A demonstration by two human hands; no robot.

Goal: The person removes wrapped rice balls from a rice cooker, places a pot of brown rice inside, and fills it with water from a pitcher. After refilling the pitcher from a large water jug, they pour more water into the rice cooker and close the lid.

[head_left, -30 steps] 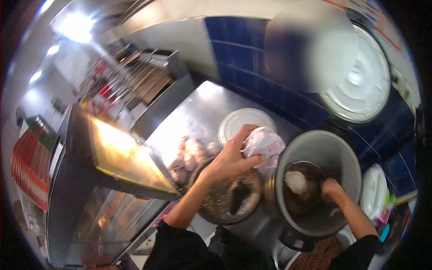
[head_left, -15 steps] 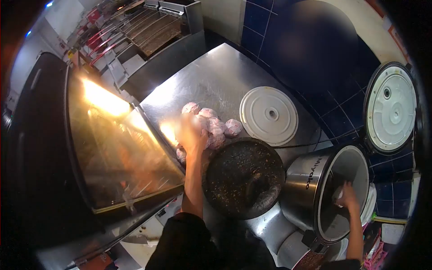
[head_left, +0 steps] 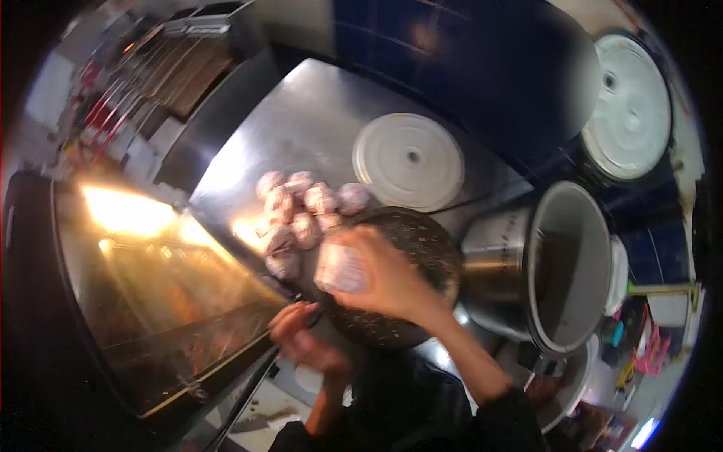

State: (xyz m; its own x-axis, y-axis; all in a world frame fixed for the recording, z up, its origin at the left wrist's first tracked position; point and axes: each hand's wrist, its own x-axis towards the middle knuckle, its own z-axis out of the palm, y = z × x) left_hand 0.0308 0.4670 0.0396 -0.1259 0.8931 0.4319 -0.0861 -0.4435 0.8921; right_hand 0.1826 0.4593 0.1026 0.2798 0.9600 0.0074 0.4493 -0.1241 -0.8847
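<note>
Head view: right hand (head_left: 380, 275) clutches one wrapped parcel (head_left: 340, 267) beside the pile (head_left: 301, 215) already stacked at the counter (head_left: 316, 113) front edge, left hand (head_left: 301, 343) curled, grip unclear.

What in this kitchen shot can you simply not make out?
All in the head view:
- Left hand: whatever it grips is lost in blur and shadow.
- Bundle in the right hand: the wrapper print is too blurred to read.
- Pot: its inside is too dark to see.
- Pan: its near part is covered by the right hand.
</note>
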